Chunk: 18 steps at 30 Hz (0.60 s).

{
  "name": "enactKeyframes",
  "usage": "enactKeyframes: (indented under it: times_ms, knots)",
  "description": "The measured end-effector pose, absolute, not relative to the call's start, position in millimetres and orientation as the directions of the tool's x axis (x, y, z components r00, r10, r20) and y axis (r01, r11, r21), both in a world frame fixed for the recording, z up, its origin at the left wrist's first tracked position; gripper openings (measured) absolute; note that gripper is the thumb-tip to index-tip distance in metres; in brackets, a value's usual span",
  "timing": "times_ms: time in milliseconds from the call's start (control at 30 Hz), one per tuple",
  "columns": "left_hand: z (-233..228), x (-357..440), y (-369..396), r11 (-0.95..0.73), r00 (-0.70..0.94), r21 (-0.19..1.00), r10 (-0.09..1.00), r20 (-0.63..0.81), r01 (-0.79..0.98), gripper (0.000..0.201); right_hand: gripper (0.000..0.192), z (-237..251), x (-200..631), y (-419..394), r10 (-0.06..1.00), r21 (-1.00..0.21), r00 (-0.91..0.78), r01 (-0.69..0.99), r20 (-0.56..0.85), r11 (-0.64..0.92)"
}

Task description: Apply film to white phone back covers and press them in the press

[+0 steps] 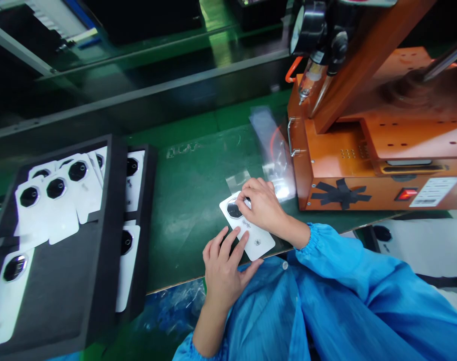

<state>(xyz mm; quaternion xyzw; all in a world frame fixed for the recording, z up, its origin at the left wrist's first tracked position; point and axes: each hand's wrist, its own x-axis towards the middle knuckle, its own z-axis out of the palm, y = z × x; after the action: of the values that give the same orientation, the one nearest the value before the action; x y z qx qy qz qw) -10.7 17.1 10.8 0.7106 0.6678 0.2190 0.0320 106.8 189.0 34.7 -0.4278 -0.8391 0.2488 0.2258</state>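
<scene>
A white phone back cover (pixel 259 244) with a dark octagonal camera window lies at a slant near the front edge of the green bench. My left hand (pixel 226 265) rests at its lower left side, fingers spread and fingertips touching its surface. Over the camera window, my right hand (pixel 262 203) is closed, with thumb and forefinger pinched together; whatever may be between them is too small to make out. A small piece of clear film (pixel 238 180) lies just beyond the cover's top end.
On the left, a black foam tray (pixel 62 296) holds several white phone back covers (pixel 64 220), partly overlapping. Another black tray (pixel 149 190) sits beneath it. An orange press machine (pixel 326 165) stands at the right, with clear plastic sheets (pixel 275 155) beside it on the green bench mat (pixel 190 200).
</scene>
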Motion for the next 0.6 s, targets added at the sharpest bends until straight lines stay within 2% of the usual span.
enactKeyframes:
  times_ms: [233,600]
  knots:
    - [14.1,-10.0,18.0,-0.118,0.018,0.334,0.958,0.287,0.935,0.056,0.015,35.3,108.5,187.3,0.821,-0.593,-0.534,0.601,0.202,0.537]
    - [13.7,-10.1,17.7,-0.114,0.020,0.327,0.960,0.278,0.938,0.055,0.023,40.5,114.2,184.4,0.789,-0.493,-0.563,0.627,0.248,0.602]
